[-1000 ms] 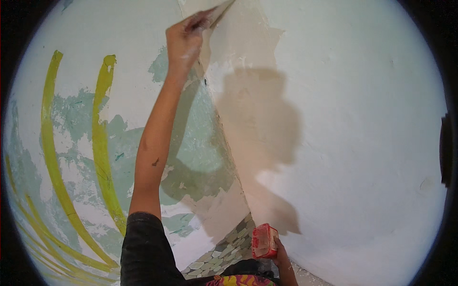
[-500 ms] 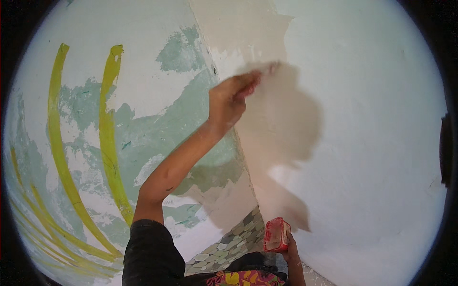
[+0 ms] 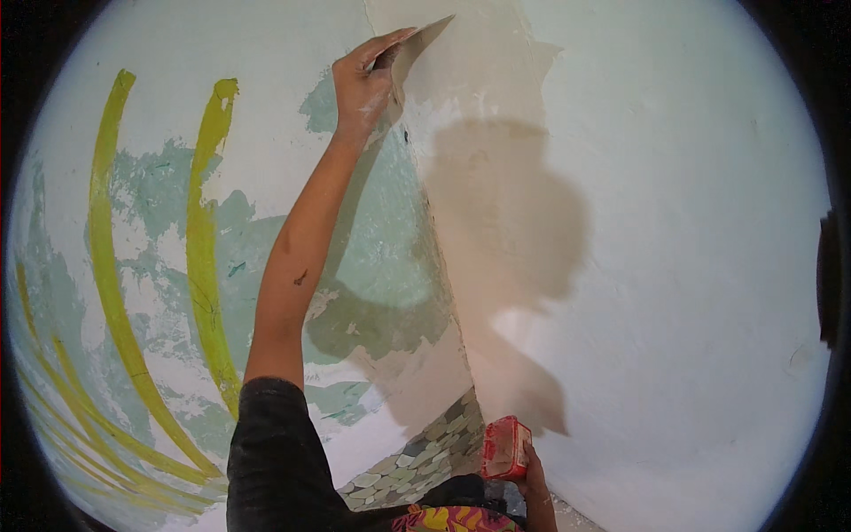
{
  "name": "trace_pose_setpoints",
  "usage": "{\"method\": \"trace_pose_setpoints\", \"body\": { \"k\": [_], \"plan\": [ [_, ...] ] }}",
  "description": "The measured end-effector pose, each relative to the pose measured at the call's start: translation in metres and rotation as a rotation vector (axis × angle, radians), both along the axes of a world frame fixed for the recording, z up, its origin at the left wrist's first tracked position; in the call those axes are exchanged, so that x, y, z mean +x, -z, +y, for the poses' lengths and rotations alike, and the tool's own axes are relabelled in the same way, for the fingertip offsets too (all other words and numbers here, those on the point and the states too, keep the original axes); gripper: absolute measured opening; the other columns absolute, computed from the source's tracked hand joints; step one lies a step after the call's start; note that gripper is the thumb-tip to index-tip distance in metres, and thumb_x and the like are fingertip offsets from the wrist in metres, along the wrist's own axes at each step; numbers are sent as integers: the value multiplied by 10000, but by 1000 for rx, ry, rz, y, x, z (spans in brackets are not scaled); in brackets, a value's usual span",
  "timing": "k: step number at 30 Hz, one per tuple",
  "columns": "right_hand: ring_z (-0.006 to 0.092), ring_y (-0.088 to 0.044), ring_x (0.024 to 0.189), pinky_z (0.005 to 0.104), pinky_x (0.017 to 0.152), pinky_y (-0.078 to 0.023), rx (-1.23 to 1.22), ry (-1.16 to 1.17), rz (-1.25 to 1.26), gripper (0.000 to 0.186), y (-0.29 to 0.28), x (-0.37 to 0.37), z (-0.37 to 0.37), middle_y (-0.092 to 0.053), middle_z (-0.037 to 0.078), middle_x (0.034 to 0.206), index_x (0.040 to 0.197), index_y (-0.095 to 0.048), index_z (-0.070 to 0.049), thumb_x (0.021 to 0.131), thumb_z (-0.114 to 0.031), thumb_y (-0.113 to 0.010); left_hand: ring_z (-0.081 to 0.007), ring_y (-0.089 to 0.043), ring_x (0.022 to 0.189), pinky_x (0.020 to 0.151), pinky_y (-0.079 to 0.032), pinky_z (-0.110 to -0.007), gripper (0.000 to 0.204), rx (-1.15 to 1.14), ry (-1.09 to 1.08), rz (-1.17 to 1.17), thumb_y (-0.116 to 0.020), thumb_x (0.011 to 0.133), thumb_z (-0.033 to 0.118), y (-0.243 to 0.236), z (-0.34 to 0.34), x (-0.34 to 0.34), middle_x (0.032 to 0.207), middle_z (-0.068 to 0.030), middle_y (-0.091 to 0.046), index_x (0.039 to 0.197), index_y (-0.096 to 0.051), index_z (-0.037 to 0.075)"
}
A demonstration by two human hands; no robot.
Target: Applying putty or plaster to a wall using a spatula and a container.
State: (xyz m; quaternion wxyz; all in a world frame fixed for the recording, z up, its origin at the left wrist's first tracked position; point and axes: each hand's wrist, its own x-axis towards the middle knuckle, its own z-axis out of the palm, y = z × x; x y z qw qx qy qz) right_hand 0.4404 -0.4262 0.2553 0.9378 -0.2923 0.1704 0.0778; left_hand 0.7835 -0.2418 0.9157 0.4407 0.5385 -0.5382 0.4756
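Note:
High up by the wall corner, my left hand [image 3: 362, 93] is closed around a putty knife [image 3: 429, 38]. Its thin flat blade points up and right along the right-hand wall [image 3: 656, 222]; whether its edge touches the plaster I cannot tell. The handle is hidden in my fingers, and pale smears mark the hand. Low down near my body, my right hand [image 3: 534, 477] grips a small red plastic tub [image 3: 506, 448] by its right side. The tub is tilted so its inside shows, with pale residue on its walls.
The left-hand wall [image 3: 266, 257] is patchy green and white, with long curved yellow-green stripes [image 3: 202, 222]. A seam [image 3: 436, 230] marks the corner between the walls. My shadow falls across both. Flat stone-patterned tiling [image 3: 417, 461] lies at the bottom, beside my dark clothing.
My left hand has moved up and to the left with the putty knife, and the arm is straighter. The red tub in my right hand has shifted slightly left and down.

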Motion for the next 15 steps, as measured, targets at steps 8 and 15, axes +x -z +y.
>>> {"method": "trace_pose_setpoints", "body": {
  "k": [8,15],
  "plan": [
    [314,-669,1192,503,989,-572,-39,58,75,609,27,-15,-16,-633,151,1384,1493,-469,-71,1054,-492,-510,-195,-696,1127,1039,-522,-322,599,2,-99,4,-397,738,-200,60,1,3,1225,-150,-744,1214,-728,-47],
    [312,-649,1233,514,1018,-555,-51,9,83,637,27,-17,-12,-622,155,1406,1510,-457,-72,1052,-512,-504,-247,-721,1123,977,-563,-343,408,197,-315,-104,-623,815,-147,155,18,-9,1213,-169,-746,1178,-744,-6]
  ]
}}
